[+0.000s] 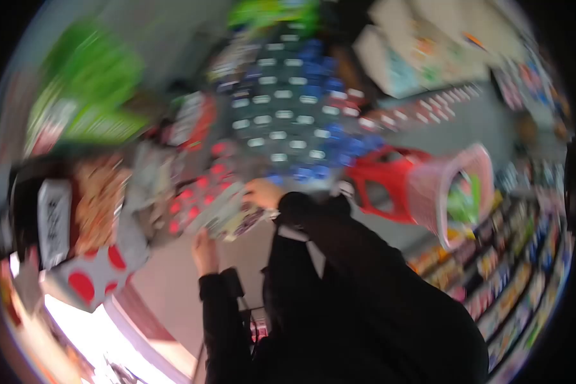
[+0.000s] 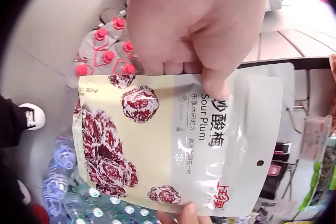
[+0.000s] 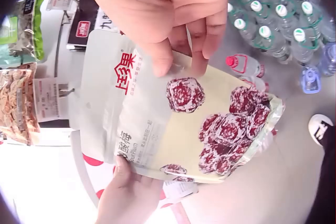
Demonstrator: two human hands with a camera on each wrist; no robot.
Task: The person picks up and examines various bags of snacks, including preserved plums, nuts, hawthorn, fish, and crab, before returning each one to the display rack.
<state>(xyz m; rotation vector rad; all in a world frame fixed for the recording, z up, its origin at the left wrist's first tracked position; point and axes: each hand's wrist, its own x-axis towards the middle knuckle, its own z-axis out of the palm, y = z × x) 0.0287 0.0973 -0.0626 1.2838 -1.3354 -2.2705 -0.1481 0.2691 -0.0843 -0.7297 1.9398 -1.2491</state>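
Observation:
A pouch of sour plums (image 2: 168, 129), pale yellow and white with dark red plums printed on it, spans both hands. My left hand (image 2: 197, 24) pinches one long edge, the thumb over the printed front and the other fingers behind. On the opposite edge, my right hand (image 3: 163, 14) has its thumb on the front and its fingers bent over the rim. In the head view the pouch (image 1: 230, 217) is blurred, with the left hand (image 1: 205, 253) at its near side and the right hand (image 1: 262, 192) at its far side.
Red-capped bottles (image 2: 107, 56) stand on the floor past the pouch, with rows of white-capped bottles (image 3: 281, 11) beyond. A red basket (image 1: 390, 185) is to the right, near a stocked shelf (image 1: 493, 281). Hanging snack bags (image 3: 18, 103) line a rack at the left.

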